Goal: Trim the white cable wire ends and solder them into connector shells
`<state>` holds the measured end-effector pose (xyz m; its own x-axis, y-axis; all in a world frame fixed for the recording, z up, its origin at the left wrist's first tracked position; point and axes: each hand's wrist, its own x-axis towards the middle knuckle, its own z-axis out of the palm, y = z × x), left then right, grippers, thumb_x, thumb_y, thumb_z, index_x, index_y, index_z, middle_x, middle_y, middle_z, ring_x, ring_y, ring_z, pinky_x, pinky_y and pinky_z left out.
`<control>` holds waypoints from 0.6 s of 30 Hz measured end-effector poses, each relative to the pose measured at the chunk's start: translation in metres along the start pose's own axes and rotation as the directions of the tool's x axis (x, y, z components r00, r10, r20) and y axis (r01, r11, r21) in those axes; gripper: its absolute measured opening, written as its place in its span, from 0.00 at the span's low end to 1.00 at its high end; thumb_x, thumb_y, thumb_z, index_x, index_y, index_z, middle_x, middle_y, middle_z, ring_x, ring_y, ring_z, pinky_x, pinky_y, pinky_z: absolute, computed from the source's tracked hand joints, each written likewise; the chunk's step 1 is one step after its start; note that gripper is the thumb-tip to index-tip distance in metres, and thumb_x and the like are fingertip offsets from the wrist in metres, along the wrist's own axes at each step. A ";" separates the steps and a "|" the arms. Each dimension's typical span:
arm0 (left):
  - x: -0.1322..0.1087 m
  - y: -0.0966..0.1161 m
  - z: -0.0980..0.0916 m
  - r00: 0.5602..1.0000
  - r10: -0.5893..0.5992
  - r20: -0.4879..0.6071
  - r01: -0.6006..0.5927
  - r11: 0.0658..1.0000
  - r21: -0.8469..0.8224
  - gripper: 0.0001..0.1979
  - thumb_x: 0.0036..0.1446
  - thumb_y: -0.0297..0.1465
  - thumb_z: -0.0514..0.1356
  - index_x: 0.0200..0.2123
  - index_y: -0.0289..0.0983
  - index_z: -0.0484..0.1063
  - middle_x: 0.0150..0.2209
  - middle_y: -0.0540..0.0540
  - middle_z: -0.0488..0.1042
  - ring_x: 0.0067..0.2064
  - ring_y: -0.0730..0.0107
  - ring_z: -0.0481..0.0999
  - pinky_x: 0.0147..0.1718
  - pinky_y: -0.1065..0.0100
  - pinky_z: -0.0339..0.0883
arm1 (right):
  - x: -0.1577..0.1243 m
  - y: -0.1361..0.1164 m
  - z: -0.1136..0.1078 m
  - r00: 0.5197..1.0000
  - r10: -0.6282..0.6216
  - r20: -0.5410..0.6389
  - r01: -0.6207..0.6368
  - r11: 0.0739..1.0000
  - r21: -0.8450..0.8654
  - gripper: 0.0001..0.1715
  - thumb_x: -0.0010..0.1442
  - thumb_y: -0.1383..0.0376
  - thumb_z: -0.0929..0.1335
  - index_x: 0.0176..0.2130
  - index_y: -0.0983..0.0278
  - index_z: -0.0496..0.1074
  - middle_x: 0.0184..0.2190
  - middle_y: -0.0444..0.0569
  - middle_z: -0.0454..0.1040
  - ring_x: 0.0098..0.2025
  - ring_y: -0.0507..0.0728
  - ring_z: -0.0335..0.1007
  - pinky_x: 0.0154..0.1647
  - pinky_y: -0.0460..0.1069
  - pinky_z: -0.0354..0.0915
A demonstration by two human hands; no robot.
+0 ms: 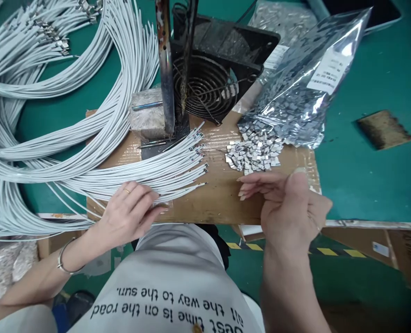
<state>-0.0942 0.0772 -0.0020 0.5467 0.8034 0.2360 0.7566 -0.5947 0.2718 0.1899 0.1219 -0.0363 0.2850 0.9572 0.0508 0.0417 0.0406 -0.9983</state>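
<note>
A fan of thin white cables lies across brown cardboard, their tips pointing right. My left hand rests at the lower edge of these cables, fingers curled and closed; what they hold, if anything, is hidden. My right hand hovers over the cardboard's right part, palm turned inward, fingers stretched and the thumb apart, with nothing visible in it. Just above its fingertips sits a pile of small silvery metal pieces, beside the mouth of a shiny plastic bag holding more of them.
Large bundles of white cable cover the left side. Behind the cardboard stand upright metal bars, a block and a black fan with a round grille. A dark-stained piece lies right on the green table.
</note>
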 end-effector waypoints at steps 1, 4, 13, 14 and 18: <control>0.001 0.001 0.000 1.000 -0.007 -0.004 0.007 1.000 0.001 0.06 0.67 0.25 0.65 0.46 0.38 0.73 0.36 0.42 0.80 0.35 0.57 0.77 0.35 0.59 0.72 | 0.001 -0.001 -0.001 0.999 -0.012 -0.032 0.012 1.000 0.000 0.32 0.72 0.46 0.68 0.27 0.64 0.86 0.23 0.54 0.81 0.21 0.56 0.74 0.18 0.51 0.68; 0.003 0.004 -0.002 0.993 -0.114 -0.034 0.109 0.988 -0.113 0.07 0.67 0.23 0.63 0.43 0.40 0.72 0.35 0.45 0.79 0.36 0.60 0.78 0.36 0.61 0.72 | 0.006 -0.002 -0.005 0.992 -0.053 -0.110 0.043 0.995 -0.090 0.24 0.69 0.52 0.72 0.29 0.63 0.86 0.24 0.52 0.81 0.21 0.56 0.74 0.19 0.51 0.68; 0.013 0.008 -0.022 0.977 -0.129 0.168 0.203 0.794 -0.573 0.05 0.70 0.22 0.60 0.42 0.37 0.75 0.29 0.49 0.77 0.25 0.73 0.70 0.26 0.70 0.62 | 0.017 0.005 -0.024 0.961 -0.239 0.142 0.275 0.747 -0.605 0.08 0.59 0.58 0.78 0.36 0.61 0.85 0.27 0.46 0.81 0.25 0.54 0.74 0.28 0.50 0.73; 0.015 0.009 -0.022 0.964 -0.112 0.243 0.237 0.778 -0.583 0.07 0.71 0.23 0.59 0.40 0.36 0.75 0.27 0.49 0.76 0.26 0.72 0.70 0.26 0.70 0.61 | 0.016 0.005 -0.025 0.944 -0.263 0.199 0.327 0.681 -0.655 0.10 0.61 0.57 0.77 0.38 0.61 0.85 0.28 0.46 0.81 0.25 0.54 0.74 0.30 0.51 0.74; 0.019 0.008 -0.016 0.881 -0.056 0.470 0.389 0.650 -0.653 0.09 0.68 0.23 0.59 0.33 0.36 0.74 0.24 0.52 0.72 0.24 0.74 0.64 0.25 0.70 0.57 | 0.017 0.008 -0.031 0.874 -0.313 0.372 0.484 0.492 -0.724 0.12 0.68 0.55 0.69 0.42 0.58 0.81 0.31 0.46 0.82 0.26 0.57 0.77 0.31 0.54 0.75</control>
<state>-0.0832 0.0868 0.0194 0.6077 0.7553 -0.2455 0.4701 -0.0930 0.8777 0.2249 0.1295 -0.0421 -0.1201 0.9303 0.3466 0.8516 0.2760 -0.4456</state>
